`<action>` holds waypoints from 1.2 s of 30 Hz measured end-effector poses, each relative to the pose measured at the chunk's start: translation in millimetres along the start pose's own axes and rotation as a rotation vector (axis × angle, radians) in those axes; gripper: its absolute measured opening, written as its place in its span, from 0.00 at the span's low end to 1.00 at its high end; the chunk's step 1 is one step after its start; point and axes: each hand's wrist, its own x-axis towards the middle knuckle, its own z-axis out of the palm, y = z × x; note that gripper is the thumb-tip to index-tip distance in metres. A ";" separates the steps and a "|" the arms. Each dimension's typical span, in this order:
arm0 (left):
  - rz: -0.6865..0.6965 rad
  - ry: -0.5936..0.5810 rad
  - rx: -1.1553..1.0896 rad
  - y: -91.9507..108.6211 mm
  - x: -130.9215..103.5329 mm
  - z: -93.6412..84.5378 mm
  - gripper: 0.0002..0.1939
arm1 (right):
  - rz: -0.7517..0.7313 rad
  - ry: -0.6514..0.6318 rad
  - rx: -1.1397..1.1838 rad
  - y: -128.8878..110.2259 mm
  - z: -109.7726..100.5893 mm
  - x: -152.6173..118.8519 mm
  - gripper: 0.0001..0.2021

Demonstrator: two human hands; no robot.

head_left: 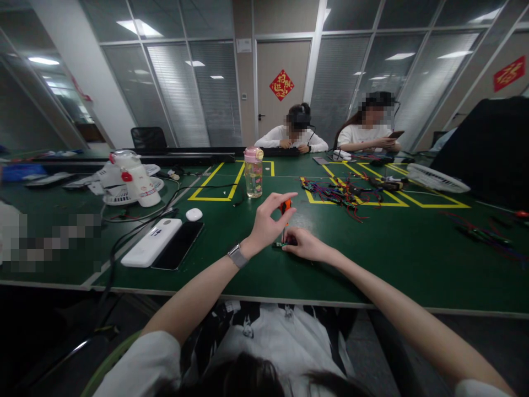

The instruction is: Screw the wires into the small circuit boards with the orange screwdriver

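Note:
My left hand (269,218), with a watch on its wrist, has its thumb and fingers around the orange and black handle of a screwdriver (285,205). The screwdriver stands upright, its thin shaft pointing down at a small green circuit board (279,244) on the table. My right hand (309,245) rests on the green tabletop, its fingers closed on the board's right side and hiding part of it. Whether the tip sits in a screw is too small to tell.
Beyond my hands stands a pink-lidded bottle (253,172). A heap of wired circuit boards (339,191) lies to the right. Left of me are a white power bank (152,242), a black phone (178,245) and a white case (194,214). Two people sit across the table.

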 end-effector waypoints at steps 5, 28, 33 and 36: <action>-0.028 -0.023 -0.052 -2.6 -0.2 0.4 0.18 | -0.009 -0.005 -0.031 -2.6 -1.0 -0.8 0.05; -0.025 0.016 0.023 -2.2 -1.5 2.9 0.15 | -0.003 -0.033 0.025 4.3 0.9 1.9 0.05; -0.052 0.026 0.021 -3.8 -2.5 1.2 0.15 | -0.013 -0.036 0.026 4.4 0.1 1.6 0.05; -0.056 -0.025 -0.057 -3.5 -3.4 1.1 0.18 | -0.015 -0.038 0.028 3.7 -0.8 1.6 0.05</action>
